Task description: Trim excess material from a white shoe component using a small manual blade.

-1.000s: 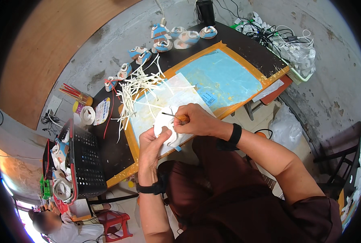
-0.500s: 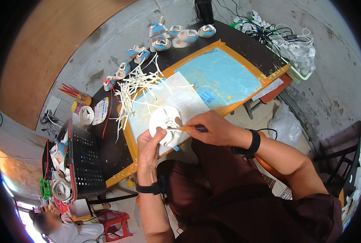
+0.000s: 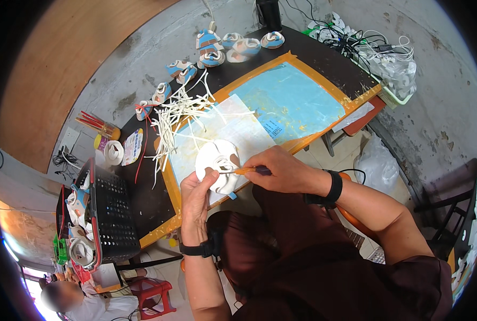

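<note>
A white shoe upper [image 3: 212, 155] with brown patches and a small blue tab is held over the front edge of the table. My left hand [image 3: 195, 193] grips its near side, thumb on top by the opening. In my right hand [image 3: 277, 169] is an awl-like tool [image 3: 245, 170] with an orange-brown handle and a thin shaft. The shaft points left across the upper's opening, close to my left thumb. Its exact tip is too small to make out. Under the upper lies a white sheet [image 3: 244, 122], and white laces [image 3: 177, 115] are heaped just beyond it.
Several small blue, white and brown shoes [image 3: 212, 58] line the table's back edge. A black basket [image 3: 113, 214] filled with shoe pieces stands at left, beside a white tape roll [image 3: 114, 153]. Tangled cables [image 3: 351, 45] hang over a bin at far right. A person [image 3: 62, 295] sits at lower left.
The upper and the tool have shifted very slightly. Both hands keep their holds; the person at lower left has moved a little.
</note>
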Tool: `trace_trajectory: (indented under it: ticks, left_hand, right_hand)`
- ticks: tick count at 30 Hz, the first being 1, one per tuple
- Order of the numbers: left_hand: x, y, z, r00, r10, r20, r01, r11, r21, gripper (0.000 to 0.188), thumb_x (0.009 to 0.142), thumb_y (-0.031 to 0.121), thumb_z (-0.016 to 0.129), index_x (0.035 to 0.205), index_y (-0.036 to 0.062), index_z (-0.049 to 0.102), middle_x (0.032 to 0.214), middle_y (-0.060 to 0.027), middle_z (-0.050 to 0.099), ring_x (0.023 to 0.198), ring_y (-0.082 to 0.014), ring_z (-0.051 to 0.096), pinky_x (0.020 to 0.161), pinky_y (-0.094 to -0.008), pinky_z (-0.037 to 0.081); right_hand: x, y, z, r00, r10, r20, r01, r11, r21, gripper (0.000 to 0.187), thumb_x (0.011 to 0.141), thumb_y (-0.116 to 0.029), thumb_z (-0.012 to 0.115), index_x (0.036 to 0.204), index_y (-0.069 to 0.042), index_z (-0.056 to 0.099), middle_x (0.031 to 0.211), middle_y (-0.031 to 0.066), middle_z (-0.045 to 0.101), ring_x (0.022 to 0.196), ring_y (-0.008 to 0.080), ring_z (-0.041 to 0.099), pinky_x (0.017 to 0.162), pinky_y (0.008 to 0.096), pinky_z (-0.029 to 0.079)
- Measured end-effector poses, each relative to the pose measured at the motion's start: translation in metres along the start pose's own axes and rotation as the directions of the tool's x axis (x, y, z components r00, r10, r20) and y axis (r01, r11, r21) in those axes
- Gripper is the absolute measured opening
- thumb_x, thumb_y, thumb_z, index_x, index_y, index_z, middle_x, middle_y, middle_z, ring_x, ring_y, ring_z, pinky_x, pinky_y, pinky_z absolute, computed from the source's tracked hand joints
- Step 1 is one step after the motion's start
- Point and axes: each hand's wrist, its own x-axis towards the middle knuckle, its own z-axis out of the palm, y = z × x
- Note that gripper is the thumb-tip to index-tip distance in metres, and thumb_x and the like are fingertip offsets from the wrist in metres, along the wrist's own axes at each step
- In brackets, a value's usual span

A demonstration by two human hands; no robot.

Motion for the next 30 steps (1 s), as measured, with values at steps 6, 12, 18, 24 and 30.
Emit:
trace_trajectory:
  ticks: [6, 12, 18, 24, 30]
  left_hand:
    - [-0.0005, -0.0006, 0.0002, 1.0, 0.006, 0.013, -0.006, 1.0, -0.008, 0.022, 0.082, 0.005, 0.07, 0.101, -0.0054, 0.065, 0.094, -0.0118, 0.068, 0.081, -0.0142, 0.064, 0.075, -0.0267, 0.051]
    - [0.0, -0.0024, -0.0028, 1.0, 0.004, 0.012, -0.004, 1.0, -0.013, 0.024, 0.082, 0.005, 0.07, 0.103, -0.0054, 0.065, 0.095, -0.0125, 0.068, 0.082, -0.0144, 0.064, 0.076, -0.0269, 0.051]
    - [0.0003, -0.0028, -0.0043, 1.0, 0.004, 0.021, -0.004, 1.0, -0.021, 0.024, 0.082, 0.005, 0.07, 0.102, -0.0054, 0.065, 0.095, -0.012, 0.068, 0.083, -0.0143, 0.064, 0.077, -0.027, 0.051]
    - [0.0004, -0.0026, -0.003, 1.0, 0.004, 0.013, -0.003, 1.0, -0.022, 0.022, 0.082, 0.005, 0.069, 0.101, -0.005, 0.065, 0.095, -0.0114, 0.068, 0.083, -0.014, 0.064, 0.078, -0.0269, 0.051]
    - [0.0007, -0.0031, -0.0043, 1.0, 0.004, 0.01, -0.004, 1.0, -0.011, 0.022, 0.082, 0.005, 0.07, 0.101, -0.005, 0.065, 0.094, -0.0111, 0.068, 0.083, -0.0138, 0.064, 0.078, -0.0268, 0.05]
  right_hand:
    - [0.0005, 0.0008, 0.0019, 1.0, 0.029, 0.004, -0.03, 0.999, 0.034, 0.019, 0.08, -0.016, 0.062, 0.084, 0.002, 0.068, 0.063, 0.018, 0.059, 0.057, 0.0315, 0.057, 0.056, 0.0385, 0.042]
    - [0.0007, -0.0028, 0.0004, 0.998, 0.061, 0.028, -0.063, 0.996, 0.07, 0.021, 0.082, -0.017, 0.062, 0.086, 0.003, 0.068, 0.064, 0.0188, 0.06, 0.058, 0.0305, 0.057, 0.056, 0.0378, 0.042]
    - [-0.0002, -0.0001, 0.0015, 0.996, 0.08, 0.024, -0.082, 0.991, 0.101, 0.021, 0.082, -0.016, 0.061, 0.086, 0.004, 0.068, 0.065, 0.0187, 0.06, 0.057, 0.0293, 0.057, 0.056, 0.0368, 0.042]
    - [0.0, 0.002, 0.0017, 0.998, 0.062, 0.008, -0.063, 0.992, 0.109, 0.021, 0.082, -0.016, 0.061, 0.085, 0.004, 0.068, 0.064, 0.0187, 0.06, 0.056, 0.0288, 0.056, 0.055, 0.0365, 0.042]
    - [0.0003, -0.0007, -0.0002, 0.997, 0.071, 0.02, -0.072, 0.993, 0.099, 0.022, 0.082, -0.016, 0.061, 0.086, 0.004, 0.068, 0.064, 0.0192, 0.06, 0.056, 0.0297, 0.057, 0.056, 0.0369, 0.042]
